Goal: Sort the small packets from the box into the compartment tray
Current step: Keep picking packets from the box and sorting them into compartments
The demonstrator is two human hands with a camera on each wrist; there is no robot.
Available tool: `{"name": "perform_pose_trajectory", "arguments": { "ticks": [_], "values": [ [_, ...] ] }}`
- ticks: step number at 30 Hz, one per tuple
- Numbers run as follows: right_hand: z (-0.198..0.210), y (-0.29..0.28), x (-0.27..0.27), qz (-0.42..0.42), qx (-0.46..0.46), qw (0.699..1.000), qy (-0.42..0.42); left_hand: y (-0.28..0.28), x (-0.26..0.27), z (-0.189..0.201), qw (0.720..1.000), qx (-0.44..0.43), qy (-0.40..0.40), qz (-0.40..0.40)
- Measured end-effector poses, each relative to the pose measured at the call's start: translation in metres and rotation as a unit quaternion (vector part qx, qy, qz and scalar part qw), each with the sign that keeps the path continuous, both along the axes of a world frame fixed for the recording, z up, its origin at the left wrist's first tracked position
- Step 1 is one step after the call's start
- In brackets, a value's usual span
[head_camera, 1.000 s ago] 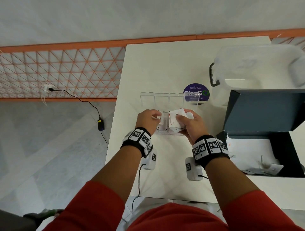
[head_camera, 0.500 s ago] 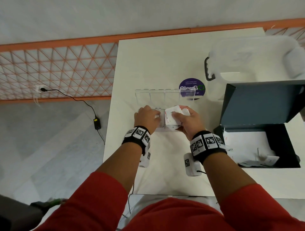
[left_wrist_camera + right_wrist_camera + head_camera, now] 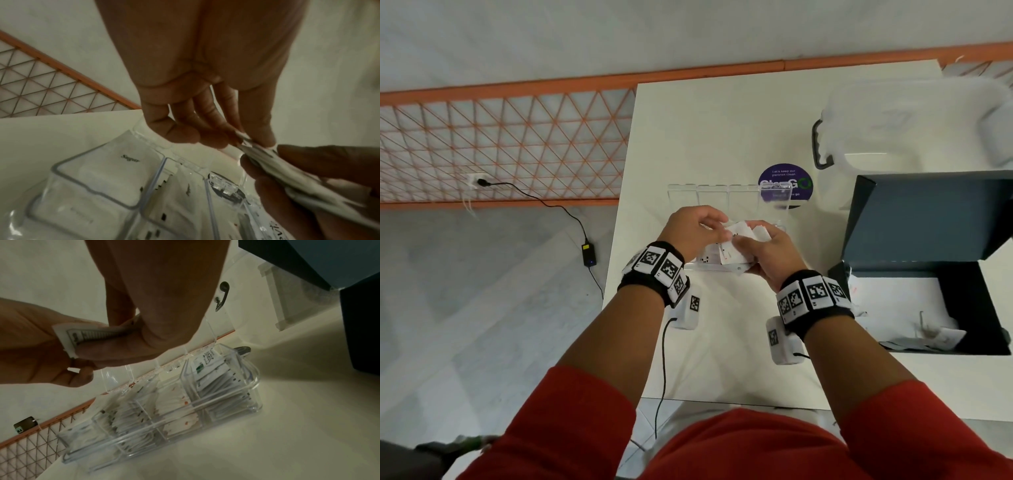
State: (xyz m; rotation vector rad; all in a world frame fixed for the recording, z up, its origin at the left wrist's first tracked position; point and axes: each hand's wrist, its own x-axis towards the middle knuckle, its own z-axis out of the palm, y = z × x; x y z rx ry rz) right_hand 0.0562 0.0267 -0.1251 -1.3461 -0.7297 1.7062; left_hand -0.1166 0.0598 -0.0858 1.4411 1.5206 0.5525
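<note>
The clear compartment tray [image 3: 717, 269] stands mid-table with its lid [image 3: 722, 197] open; its compartments [image 3: 205, 418] hold upright white packets. Just above it my right hand [image 3: 763, 246] grips a small stack of white packets [image 3: 739, 236]. My left hand [image 3: 717, 229] pinches the edge of the stack's top packet [image 3: 246, 142] between thumb and fingers. In the right wrist view that packet [image 3: 90, 335] shows a printed strip. The dark open box [image 3: 969, 298] sits to the right, with a few packets [image 3: 941, 337] left inside.
A clear lidded bin with a dark handle [image 3: 822, 144] stands at the back right, behind the box's raised lid [image 3: 928, 219]. A purple round sticker [image 3: 786, 181] lies behind the tray. The table's left edge [image 3: 619, 240] drops to the floor, where a cable and adapter [image 3: 589, 253] lie.
My left hand has come off the tray's compartment and moved right to the stack, where it now pinches the top packet. My right hand still holds the stack over the tray.
</note>
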Motion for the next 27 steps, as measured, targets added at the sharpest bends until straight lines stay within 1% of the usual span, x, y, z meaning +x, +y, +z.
{"name": "perform_pose_trajectory", "arguments": {
  "ticks": [2, 8, 11, 15, 18, 21, 24, 27],
  "values": [
    [0.000, -0.001, 0.002, 0.004, -0.002, 1.000, -0.002, -0.001, 0.001, 0.001, 1.000, -0.013, -0.006, -0.003],
    [0.001, -0.003, 0.008, 0.003, -0.003, 1.000, -0.015, -0.003, 0.003, 0.001, 0.998, -0.015, -0.060, 0.016],
    [0.002, -0.004, 0.010, 0.003, 0.002, 1.000, -0.019, -0.002, 0.001, 0.000, 0.998, 0.009, -0.049, 0.031],
    [0.003, -0.004, 0.012, 0.003, 0.002, 1.000, -0.024, 0.001, -0.005, 0.000, 0.992, 0.042, -0.057, 0.100],
    [0.002, -0.005, 0.015, 0.002, -0.002, 1.000, -0.026, 0.005, -0.008, 0.000, 0.990, 0.064, -0.031, 0.126],
    [0.001, -0.006, 0.018, -0.001, -0.004, 1.000, -0.028, 0.007, -0.009, -0.001, 0.991, 0.078, 0.015, 0.107],
    [0.000, -0.006, 0.019, -0.005, -0.004, 1.000, -0.030, 0.012, -0.006, -0.003, 0.994, 0.067, 0.074, 0.048],
    [0.000, -0.006, 0.020, -0.009, -0.004, 1.000, -0.028, 0.015, 0.001, -0.008, 0.990, 0.060, 0.125, -0.012]
  ]
}}
